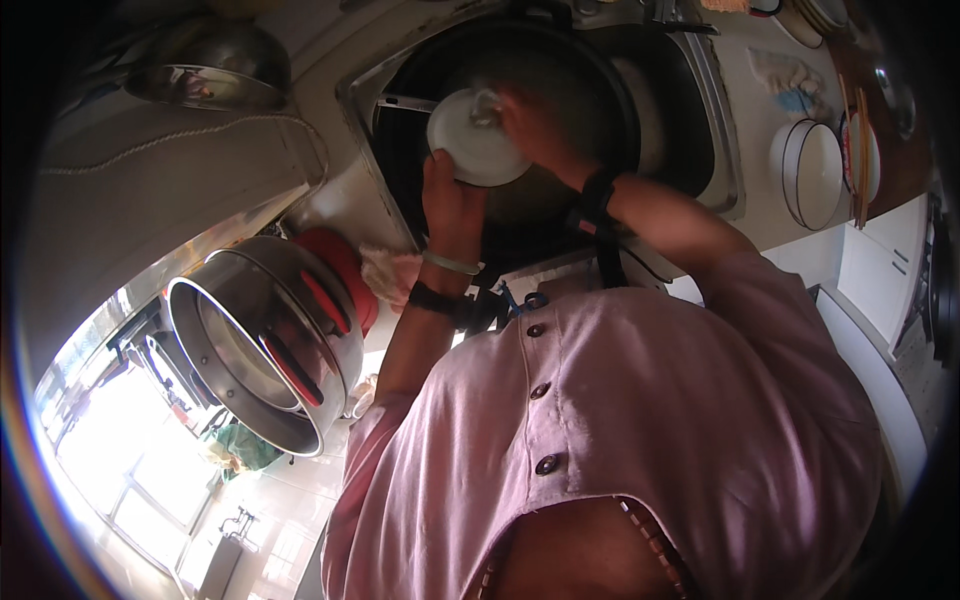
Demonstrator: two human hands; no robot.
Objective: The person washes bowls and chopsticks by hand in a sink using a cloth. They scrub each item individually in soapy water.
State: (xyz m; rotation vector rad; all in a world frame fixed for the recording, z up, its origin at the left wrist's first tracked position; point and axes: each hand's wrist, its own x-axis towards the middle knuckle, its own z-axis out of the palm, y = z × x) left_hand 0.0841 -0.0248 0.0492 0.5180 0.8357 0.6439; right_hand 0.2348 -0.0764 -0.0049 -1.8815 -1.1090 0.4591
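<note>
A round white dish (469, 146) is tilted over a large dark basin (634, 112) that sits in the metal-rimmed sink (724, 150). My left hand (451, 206) grips the near left edge of the dish, thumb on its face. Blurred by motion, my right hand (540, 131) presses a silvery wad (486, 109), which looks like a scouring pad, against the dish's upper right part. Its fingers are partly hidden by the blur. A metal strip (409, 103) shows behind the dish at the left. The basin's inside is too dark to make out.
Stacked steel pots (255, 352) with red handles stand at the left, beside a pink cloth (390, 274). A steel bowl (210, 71) sits at the upper left, near a twisted cord (180, 135). White enamel bowls (814, 174) and chopsticks (862, 154) lie on the right.
</note>
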